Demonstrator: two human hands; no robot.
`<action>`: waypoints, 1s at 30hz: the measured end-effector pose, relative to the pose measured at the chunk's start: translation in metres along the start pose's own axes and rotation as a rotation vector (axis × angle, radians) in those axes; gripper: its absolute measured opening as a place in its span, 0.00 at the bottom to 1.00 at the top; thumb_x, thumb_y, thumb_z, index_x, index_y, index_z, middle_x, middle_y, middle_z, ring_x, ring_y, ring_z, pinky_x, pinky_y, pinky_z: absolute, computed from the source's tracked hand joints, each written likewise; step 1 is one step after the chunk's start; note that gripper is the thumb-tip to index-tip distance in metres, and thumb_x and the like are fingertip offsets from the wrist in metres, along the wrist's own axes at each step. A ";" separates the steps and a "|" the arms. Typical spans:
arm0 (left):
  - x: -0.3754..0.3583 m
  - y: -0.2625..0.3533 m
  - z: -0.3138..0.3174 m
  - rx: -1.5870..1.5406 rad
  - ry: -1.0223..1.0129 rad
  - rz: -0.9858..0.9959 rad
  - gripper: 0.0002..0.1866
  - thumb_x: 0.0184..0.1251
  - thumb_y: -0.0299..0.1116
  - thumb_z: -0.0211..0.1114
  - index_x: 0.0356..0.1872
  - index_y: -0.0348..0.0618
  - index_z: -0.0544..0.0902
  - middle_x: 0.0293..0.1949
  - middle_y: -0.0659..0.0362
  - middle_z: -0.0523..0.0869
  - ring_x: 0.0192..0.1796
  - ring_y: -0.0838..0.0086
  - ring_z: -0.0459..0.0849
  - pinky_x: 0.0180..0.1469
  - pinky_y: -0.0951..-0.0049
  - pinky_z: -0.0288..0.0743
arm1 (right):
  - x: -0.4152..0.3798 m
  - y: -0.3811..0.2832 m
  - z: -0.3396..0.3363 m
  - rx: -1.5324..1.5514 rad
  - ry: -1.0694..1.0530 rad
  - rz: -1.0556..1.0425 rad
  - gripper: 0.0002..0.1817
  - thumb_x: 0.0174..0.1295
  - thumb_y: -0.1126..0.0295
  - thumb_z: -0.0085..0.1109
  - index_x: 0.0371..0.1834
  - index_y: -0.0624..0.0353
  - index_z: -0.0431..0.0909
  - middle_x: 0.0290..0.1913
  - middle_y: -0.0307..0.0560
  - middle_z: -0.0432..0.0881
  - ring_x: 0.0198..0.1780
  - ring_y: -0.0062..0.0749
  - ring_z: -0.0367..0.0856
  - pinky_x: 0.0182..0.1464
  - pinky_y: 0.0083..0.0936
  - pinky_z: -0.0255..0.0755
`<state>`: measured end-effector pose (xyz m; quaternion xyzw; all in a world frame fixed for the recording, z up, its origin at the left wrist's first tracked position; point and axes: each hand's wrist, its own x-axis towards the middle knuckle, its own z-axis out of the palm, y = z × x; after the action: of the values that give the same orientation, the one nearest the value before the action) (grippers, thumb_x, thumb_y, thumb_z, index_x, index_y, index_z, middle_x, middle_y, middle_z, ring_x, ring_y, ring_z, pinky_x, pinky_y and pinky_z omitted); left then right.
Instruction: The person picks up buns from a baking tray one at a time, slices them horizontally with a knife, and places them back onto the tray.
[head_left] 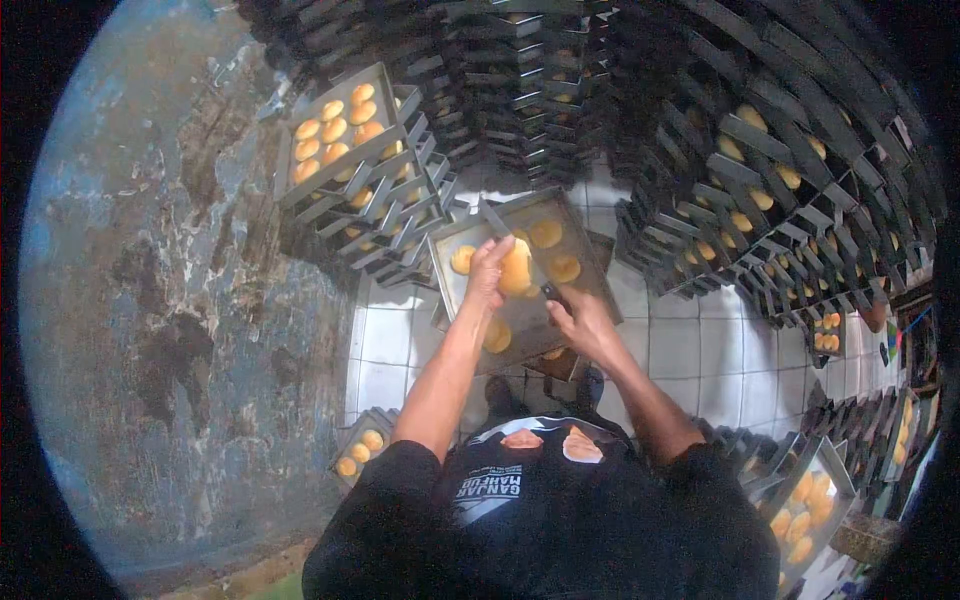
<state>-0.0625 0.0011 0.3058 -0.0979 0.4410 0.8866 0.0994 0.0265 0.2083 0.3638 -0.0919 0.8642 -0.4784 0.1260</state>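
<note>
My left hand is closed around a golden bun, holding it over a metal tray. In my right hand is a knife, gripped by its black handle. The blade runs up and left against the bun, and its bare end shows beyond my left fingers. Around my hands, other buns lie on the tray, including one bun at the upper right, another bun at the left and one near my left forearm.
At the upper left stands a stack of trays with buns. Tall stacks of trays rise at the right and ahead. More bun trays stand at the lower right, and a small tray at the lower left. The floor has white tiles.
</note>
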 end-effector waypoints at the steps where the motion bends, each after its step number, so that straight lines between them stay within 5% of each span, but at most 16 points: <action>1: 0.002 0.009 -0.003 0.006 -0.002 0.012 0.12 0.65 0.39 0.73 0.38 0.47 0.80 0.34 0.62 0.85 0.33 0.75 0.86 0.37 0.72 0.83 | -0.008 -0.003 -0.001 -0.001 -0.001 -0.002 0.23 0.71 0.61 0.57 0.62 0.65 0.76 0.43 0.68 0.85 0.47 0.60 0.86 0.49 0.43 0.78; 4: 0.007 0.020 -0.014 0.007 0.008 0.039 0.11 0.66 0.38 0.73 0.38 0.46 0.79 0.35 0.61 0.86 0.33 0.75 0.86 0.36 0.72 0.83 | -0.048 -0.011 -0.006 0.021 0.092 -0.104 0.22 0.70 0.62 0.58 0.61 0.67 0.76 0.44 0.69 0.85 0.47 0.60 0.86 0.49 0.43 0.78; 6: 0.007 0.020 -0.017 0.031 0.010 0.039 0.11 0.66 0.37 0.73 0.40 0.46 0.80 0.34 0.61 0.86 0.33 0.75 0.87 0.36 0.72 0.83 | -0.061 -0.012 -0.004 0.187 0.051 0.004 0.22 0.70 0.63 0.58 0.61 0.67 0.76 0.45 0.69 0.84 0.48 0.61 0.85 0.50 0.43 0.78; 15: 0.013 0.005 -0.010 0.066 0.121 0.011 0.14 0.65 0.40 0.74 0.41 0.45 0.80 0.34 0.61 0.86 0.32 0.74 0.87 0.35 0.70 0.83 | -0.031 -0.006 0.000 -0.023 0.045 -0.080 0.18 0.71 0.62 0.55 0.55 0.65 0.78 0.39 0.68 0.84 0.43 0.64 0.84 0.45 0.47 0.77; 17: 0.010 0.013 -0.012 0.048 0.081 0.003 0.14 0.65 0.40 0.74 0.42 0.45 0.80 0.34 0.61 0.86 0.32 0.74 0.86 0.34 0.70 0.83 | -0.055 0.000 0.004 0.170 0.074 -0.006 0.18 0.70 0.61 0.56 0.53 0.65 0.78 0.38 0.68 0.84 0.42 0.65 0.84 0.44 0.48 0.76; 21: 0.004 -0.011 -0.003 0.067 0.074 -0.100 0.16 0.65 0.40 0.74 0.43 0.44 0.78 0.34 0.60 0.86 0.32 0.72 0.87 0.34 0.68 0.83 | -0.029 0.014 0.016 0.104 0.110 -0.019 0.19 0.69 0.60 0.57 0.54 0.64 0.79 0.38 0.68 0.84 0.42 0.64 0.84 0.44 0.46 0.77; 23: 0.003 -0.020 0.005 0.032 0.140 -0.085 0.16 0.65 0.40 0.74 0.43 0.44 0.78 0.34 0.60 0.86 0.32 0.72 0.87 0.34 0.67 0.84 | -0.002 0.010 0.015 -0.030 -0.032 0.040 0.23 0.70 0.60 0.56 0.61 0.65 0.76 0.41 0.67 0.85 0.44 0.57 0.86 0.47 0.41 0.76; 30: 0.014 -0.021 -0.019 0.003 0.169 -0.073 0.16 0.65 0.45 0.73 0.41 0.45 0.80 0.34 0.61 0.86 0.33 0.72 0.87 0.33 0.66 0.82 | -0.045 0.041 0.027 0.113 0.074 0.026 0.20 0.70 0.60 0.57 0.57 0.64 0.79 0.40 0.68 0.84 0.45 0.64 0.84 0.46 0.46 0.77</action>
<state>-0.0691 -0.0003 0.2751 -0.1884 0.4453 0.8703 0.0942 0.0765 0.2203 0.3213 -0.0556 0.8409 -0.5279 0.1054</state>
